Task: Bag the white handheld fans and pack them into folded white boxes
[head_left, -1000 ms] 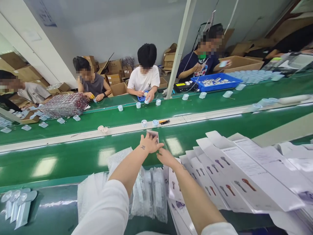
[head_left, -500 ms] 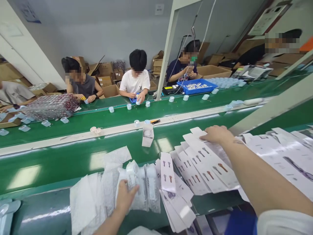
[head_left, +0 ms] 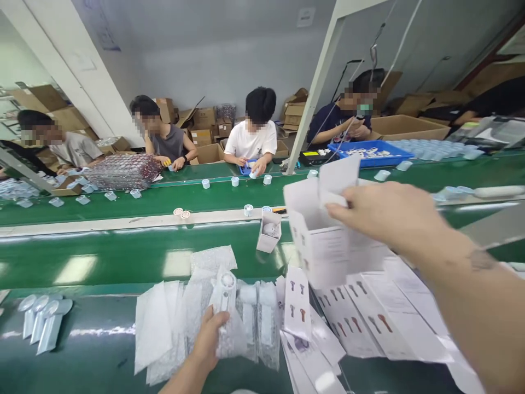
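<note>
My left hand [head_left: 208,335] is closed around a light-blue handheld fan in a bubble-wrap bag [head_left: 226,293], its round head tilted up. Beside it lie more bagged fans [head_left: 267,323] and several flat bubble-wrap bags [head_left: 158,323]. Over the belt, my right hand [head_left: 379,210] pinches a flap of a white carton [head_left: 324,251], which is opened out into a box with its top flaps up. Below that carton, flat printed cartons [head_left: 365,312] lie fanned out, and a narrow printed carton [head_left: 298,306] rests on others near the bagged fans.
Unwrapped light-blue fans [head_left: 47,320] lie at the left. A small open white box [head_left: 269,232] stands on the green conveyor belt [head_left: 135,254]. Across it, several people work near small blue cups [head_left: 205,184], a blue tray [head_left: 369,154] and a slanted white post [head_left: 314,93].
My right hand has lifted a carton from the flat stack and brought it left, now opened out. My left hand has closed on a bagged fan and raised its head. The view has turned left.
</note>
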Tool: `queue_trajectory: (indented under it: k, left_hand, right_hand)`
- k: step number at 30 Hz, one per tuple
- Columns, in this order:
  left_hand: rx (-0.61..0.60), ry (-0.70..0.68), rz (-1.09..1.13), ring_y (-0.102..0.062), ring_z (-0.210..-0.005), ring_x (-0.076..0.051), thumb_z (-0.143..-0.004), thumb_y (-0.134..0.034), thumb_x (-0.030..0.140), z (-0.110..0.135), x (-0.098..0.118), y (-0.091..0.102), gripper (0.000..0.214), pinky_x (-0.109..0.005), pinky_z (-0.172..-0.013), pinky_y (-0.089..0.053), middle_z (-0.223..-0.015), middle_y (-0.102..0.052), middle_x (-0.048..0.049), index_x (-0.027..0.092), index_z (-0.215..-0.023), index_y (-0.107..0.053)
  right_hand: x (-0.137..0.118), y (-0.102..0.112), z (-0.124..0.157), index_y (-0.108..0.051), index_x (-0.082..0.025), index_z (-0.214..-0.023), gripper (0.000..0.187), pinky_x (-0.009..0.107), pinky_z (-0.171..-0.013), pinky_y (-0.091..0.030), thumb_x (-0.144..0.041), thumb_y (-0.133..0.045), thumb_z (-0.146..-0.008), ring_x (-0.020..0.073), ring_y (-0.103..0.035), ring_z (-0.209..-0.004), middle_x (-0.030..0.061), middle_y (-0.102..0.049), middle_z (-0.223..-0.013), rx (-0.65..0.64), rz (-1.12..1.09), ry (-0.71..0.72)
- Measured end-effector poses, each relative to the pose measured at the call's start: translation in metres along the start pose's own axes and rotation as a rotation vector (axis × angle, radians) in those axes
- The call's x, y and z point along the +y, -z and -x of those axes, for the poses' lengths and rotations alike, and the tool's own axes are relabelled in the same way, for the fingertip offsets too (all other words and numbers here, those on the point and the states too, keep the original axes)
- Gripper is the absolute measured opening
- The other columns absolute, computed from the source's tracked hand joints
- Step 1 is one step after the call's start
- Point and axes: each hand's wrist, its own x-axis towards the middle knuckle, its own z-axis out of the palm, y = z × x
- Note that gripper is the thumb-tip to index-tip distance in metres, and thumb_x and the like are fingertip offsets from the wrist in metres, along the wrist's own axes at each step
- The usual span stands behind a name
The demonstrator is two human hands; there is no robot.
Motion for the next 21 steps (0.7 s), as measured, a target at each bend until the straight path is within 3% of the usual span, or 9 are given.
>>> queue_trajectory:
  k: [3, 6, 9, 11, 15, 19, 21]
  left_hand:
    - [-0.011, -0.083, 0.110, -0.069, -0.081, -0.025, -0.062, -0.067, 0.038, 0.022, 0.037, 0.030, 0.061, -0.035, -0.068, -0.053, -0.095, -0.070, -0.0056, 0.024, -0.120, -0.052]
    - [0.169, -0.369, 0.084, -0.067, -0.076, -0.021, -0.063, -0.071, 0.039, 0.034, 0.083, 0.069, 0.063, -0.030, -0.064, -0.051, -0.094, -0.067, -0.0032, 0.027, -0.120, -0.048]
    - [0.335, -0.694, -0.148, -0.063, -0.079, -0.019, -0.062, -0.077, 0.037, 0.027, 0.138, 0.100, 0.057, -0.028, -0.067, -0.049, -0.093, -0.065, -0.0025, 0.025, -0.113, -0.055]
    - [0.355, -0.883, -0.392, -0.063, -0.088, -0.021, -0.065, -0.077, 0.036, 0.012, 0.175, 0.108, 0.050, -0.031, -0.075, -0.050, -0.099, -0.065, -0.0047, 0.024, -0.110, -0.060]
    - [0.234, -1.140, -0.982, -0.061, -0.098, -0.025, -0.078, -0.065, 0.028, -0.037, 0.225, 0.097, 0.034, -0.037, -0.086, -0.050, -0.111, -0.063, -0.0105, 0.022, -0.111, -0.064]
    - [0.071, -1.086, -1.757, -0.058, -0.099, -0.028, -0.078, -0.050, 0.005, -0.065, 0.236, 0.071, 0.032, -0.041, -0.086, -0.049, -0.113, -0.061, -0.0156, 0.017, -0.101, -0.069]
    - [-0.122, -1.028, -2.032, -0.056, -0.100, -0.030, -0.075, -0.050, 0.001, -0.067, 0.237, 0.056, 0.029, -0.043, -0.084, -0.048, -0.107, -0.062, -0.0174, 0.014, -0.091, -0.070]
  right_hand:
    - [-0.080, -0.026, -0.008, -0.071, -0.019, -0.082, 0.040, 0.038, -0.068, -0.048, -0.050, -0.048, -0.090, 0.0293, -0.067, -0.077, 0.0127, -0.066, -0.074, 0.052, -0.172, 0.150]
    - [-0.172, -0.076, -0.025, -0.071, -0.015, -0.096, 0.041, 0.036, -0.074, -0.049, -0.042, -0.040, -0.095, 0.0293, -0.068, -0.088, 0.0162, -0.071, -0.088, 0.073, -0.348, 0.268]
    - [-0.254, -0.120, -0.035, -0.071, -0.012, -0.099, 0.038, 0.034, -0.080, -0.048, -0.033, -0.040, -0.097, 0.0288, -0.067, -0.098, 0.0182, -0.073, -0.097, -0.019, -0.427, 0.307]
    - [-0.294, -0.143, -0.034, -0.071, -0.012, -0.098, 0.036, 0.033, -0.079, -0.049, -0.031, -0.041, -0.097, 0.0278, -0.068, -0.096, 0.0180, -0.074, -0.096, -0.074, -0.453, 0.307]
    - [-0.332, -0.176, -0.022, -0.072, -0.011, -0.099, 0.039, 0.035, -0.078, -0.051, -0.033, -0.040, -0.097, 0.0285, -0.071, -0.092, 0.0194, -0.074, -0.095, -0.194, -0.487, 0.258]
    - [-0.332, -0.192, -0.019, -0.073, -0.013, -0.101, 0.047, 0.037, -0.081, -0.051, -0.036, -0.033, -0.099, 0.0291, -0.070, -0.095, 0.0204, -0.073, -0.101, -0.301, -0.513, 0.214]
    - [-0.327, -0.194, -0.022, -0.074, -0.015, -0.100, 0.047, 0.035, -0.082, -0.050, -0.036, -0.033, -0.098, 0.0274, -0.070, -0.098, 0.0183, -0.073, -0.104, -0.355, -0.535, 0.214]
